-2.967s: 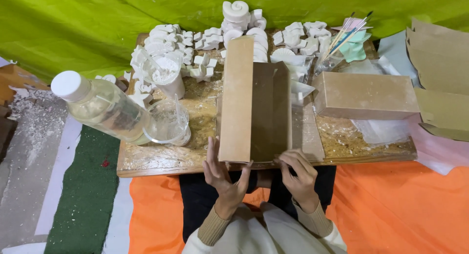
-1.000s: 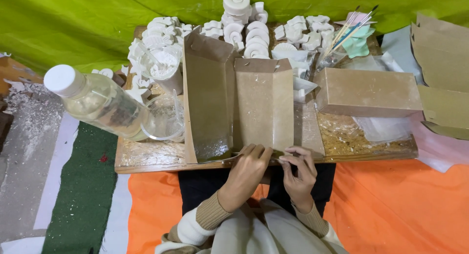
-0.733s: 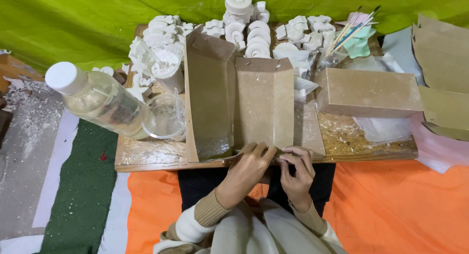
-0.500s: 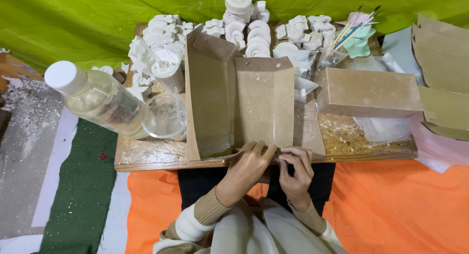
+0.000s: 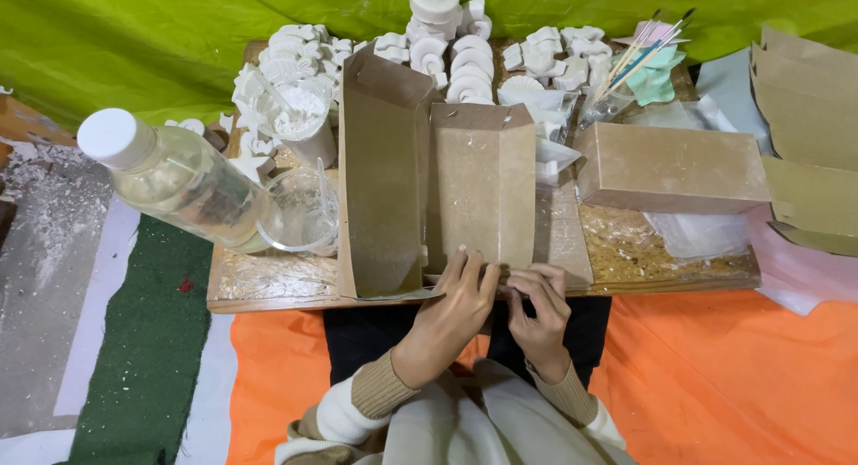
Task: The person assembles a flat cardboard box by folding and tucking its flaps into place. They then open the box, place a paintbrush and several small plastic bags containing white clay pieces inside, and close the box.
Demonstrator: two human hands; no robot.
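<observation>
Head view, looking down at a low wooden table (image 5: 268, 286) set over orange cloth (image 5: 715, 376). I am watching both hands working at the near end of a brown cardboard mould (image 5: 438, 197), which is lying lengthwise along the table, its near end at the near edge. The mould is opened into two long panels: the left one is standing tilted up like a wall, the right one is lying flatter.

The left hand (image 5: 451, 308) is resting with its fingers spread flat over the bottom edge of the right panel, apparently pressing it down so the piece is not shifting. The right hand (image 5: 536, 308) is sitting just beside it, fingertips curled and pinching at the same bottom edge; I cannot tell whether anything small is being held between them. Neither grip is closing around the mould as a whole.

A clear plastic bottle (image 5: 179, 183) with a white cap is lying tilted at the left, touching a clear cup (image 5: 299, 215). White plaster castings (image 5: 465, 63) are crowding the far edge, with brushes in a jar (image 5: 626, 71) to the right. A closed cardboard block (image 5: 670, 165) is lying at the right, near loose card sheets (image 5: 809, 143), probably kept within reach.
</observation>
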